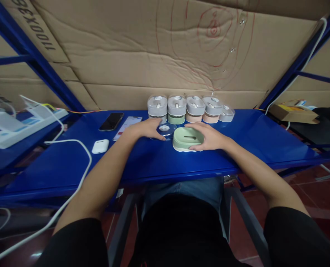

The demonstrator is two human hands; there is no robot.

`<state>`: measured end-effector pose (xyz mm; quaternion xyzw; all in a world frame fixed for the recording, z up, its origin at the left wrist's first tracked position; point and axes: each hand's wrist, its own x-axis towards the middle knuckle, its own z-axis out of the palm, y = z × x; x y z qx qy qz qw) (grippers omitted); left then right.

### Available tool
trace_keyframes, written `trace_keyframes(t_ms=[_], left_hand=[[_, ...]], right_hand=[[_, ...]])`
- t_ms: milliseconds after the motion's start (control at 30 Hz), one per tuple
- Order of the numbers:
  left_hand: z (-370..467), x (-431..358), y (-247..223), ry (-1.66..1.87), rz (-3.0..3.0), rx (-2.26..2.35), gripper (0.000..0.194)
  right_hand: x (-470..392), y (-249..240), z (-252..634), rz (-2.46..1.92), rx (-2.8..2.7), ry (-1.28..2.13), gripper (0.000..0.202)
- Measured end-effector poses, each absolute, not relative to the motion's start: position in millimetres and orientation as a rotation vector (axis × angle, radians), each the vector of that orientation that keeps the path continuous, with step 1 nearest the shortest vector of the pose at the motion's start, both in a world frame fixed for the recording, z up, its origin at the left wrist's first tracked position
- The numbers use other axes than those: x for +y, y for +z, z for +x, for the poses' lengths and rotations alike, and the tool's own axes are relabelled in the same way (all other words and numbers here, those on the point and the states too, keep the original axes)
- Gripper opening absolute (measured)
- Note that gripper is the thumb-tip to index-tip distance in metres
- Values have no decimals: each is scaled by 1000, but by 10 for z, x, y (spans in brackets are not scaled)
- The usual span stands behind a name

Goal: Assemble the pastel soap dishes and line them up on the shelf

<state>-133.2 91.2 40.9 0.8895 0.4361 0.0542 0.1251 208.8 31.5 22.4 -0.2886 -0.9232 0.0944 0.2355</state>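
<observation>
A light green oval box [185,138] with a dark slot in its top rests on the blue table near the middle. My right hand [209,136] is wrapped round its right side. Just left of the box lies a clear plastic lid [169,129] with a round white label. My left hand [150,128] is at the lid's left edge, thumb and fingers apart around it; whether it grips the lid is hard to tell. Behind the hands stands a row of clear-topped boxes with grey [157,105], green [176,118] and peach [194,117] bases.
A dark phone [111,121], a lit phone [127,126] and a white earbud case [100,146] lie on the left of the blue table [153,163]. A white cable [84,174] crosses the left side. Cardboard [126,55] stands behind; a small clear lid [226,113] ends the row.
</observation>
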Motion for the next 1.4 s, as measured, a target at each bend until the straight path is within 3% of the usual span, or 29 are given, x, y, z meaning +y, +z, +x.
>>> trace_keyframes(t_ms=[300,633,1233,1400], left_hand=[[-1286,888,441,108,2529,1332,102],[-1299,889,413,138,2518,1364,96],[-1268,838,479,119,2541,1405,98],[-1265,758,577,263,2506,1490,102]], right_hand=[[258,211,2032,-717,-2581,135,75],[190,237,1985,-770,-2615,110,90],[212,182,2010,-862,-2662,218,97],[260,194,2092,-896,-2630,261,120]])
